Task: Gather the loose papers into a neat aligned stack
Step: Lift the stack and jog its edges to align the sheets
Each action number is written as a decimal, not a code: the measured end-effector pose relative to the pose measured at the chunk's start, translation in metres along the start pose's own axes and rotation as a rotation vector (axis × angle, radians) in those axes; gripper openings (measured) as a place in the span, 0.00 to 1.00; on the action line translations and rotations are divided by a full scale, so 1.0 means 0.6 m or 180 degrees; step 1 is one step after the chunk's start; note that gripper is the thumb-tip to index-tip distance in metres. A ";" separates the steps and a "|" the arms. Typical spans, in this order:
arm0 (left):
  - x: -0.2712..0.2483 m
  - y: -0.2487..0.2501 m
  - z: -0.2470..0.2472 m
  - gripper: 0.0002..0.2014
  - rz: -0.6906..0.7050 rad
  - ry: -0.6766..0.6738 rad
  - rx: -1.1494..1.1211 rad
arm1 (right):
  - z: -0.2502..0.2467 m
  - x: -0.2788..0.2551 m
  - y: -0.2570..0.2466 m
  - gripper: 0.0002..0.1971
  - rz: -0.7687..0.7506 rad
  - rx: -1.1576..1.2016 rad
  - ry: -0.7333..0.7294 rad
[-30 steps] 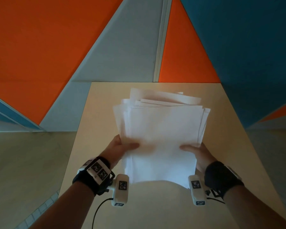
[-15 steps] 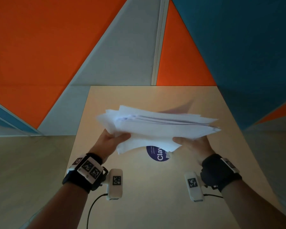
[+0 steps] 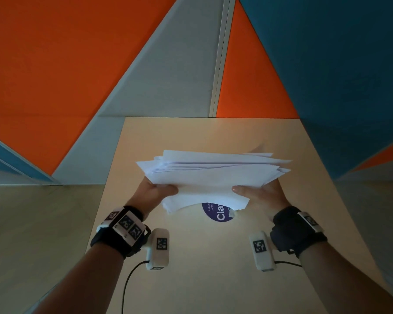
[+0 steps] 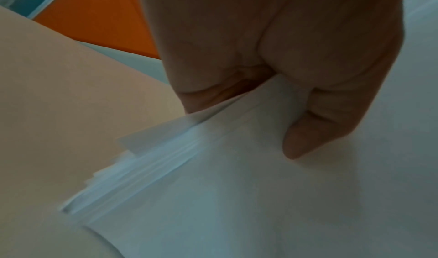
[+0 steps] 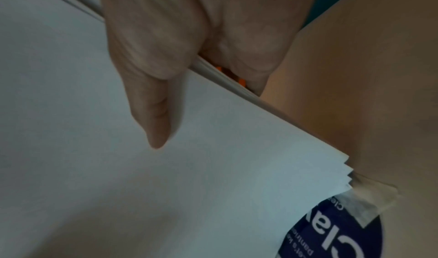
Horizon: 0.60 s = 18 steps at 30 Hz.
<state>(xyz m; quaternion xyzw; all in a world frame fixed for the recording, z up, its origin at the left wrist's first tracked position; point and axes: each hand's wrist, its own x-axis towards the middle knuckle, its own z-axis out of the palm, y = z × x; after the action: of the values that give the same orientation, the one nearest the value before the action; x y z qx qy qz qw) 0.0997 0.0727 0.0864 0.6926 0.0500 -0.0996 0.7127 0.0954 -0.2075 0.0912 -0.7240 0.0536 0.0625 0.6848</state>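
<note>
A bundle of white papers [image 3: 211, 177] hangs in the air above the light wooden table [image 3: 202, 257], tilted almost edge-on to me, its sheets fanned and uneven at the far corners. My left hand [image 3: 156, 192] pinches the bundle's left side, thumb on top and fingers underneath. My right hand [image 3: 262, 194] pinches the right side the same way. In the left wrist view the thumb [image 4: 315, 130] presses the top sheet beside staggered sheet edges [image 4: 147, 164]. In the right wrist view the thumb [image 5: 154, 119] lies on the papers [image 5: 166, 187].
A round dark blue sticker [image 3: 218, 215] with white lettering lies on the table under the bundle's near edge, a strip of tape [image 5: 369, 204] at its rim. Orange, grey and blue wall panels [image 3: 168, 64] stand behind the table's far edge.
The bundle, held upright facing me a second ago, has tipped away to nearly flat and rose slightly, uncovering the blue sticker. Both hands kept their hold.
</note>
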 end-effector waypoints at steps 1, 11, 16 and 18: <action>0.001 0.001 0.003 0.22 0.0027 0.0023 0.0007 | 0.000 0.000 -0.001 0.19 -0.0057 -0.0055 0.0045; -0.004 0.020 0.031 0.14 0.0432 0.0554 -0.0125 | 0.013 -0.005 0.004 0.17 -0.0081 0.0126 0.0254; -0.004 0.023 0.033 0.24 0.0460 0.0597 0.0040 | -0.001 -0.008 0.008 0.17 0.0034 0.0096 0.0275; -0.004 0.022 0.035 0.27 0.0466 0.0629 0.0010 | -0.001 -0.009 0.014 0.17 0.0129 0.0014 0.0250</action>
<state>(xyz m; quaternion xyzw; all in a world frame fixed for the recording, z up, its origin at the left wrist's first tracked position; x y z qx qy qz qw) 0.0989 0.0521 0.1006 0.7019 0.0692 0.0214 0.7086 0.0888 -0.2087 0.0839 -0.7231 0.0953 0.0478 0.6824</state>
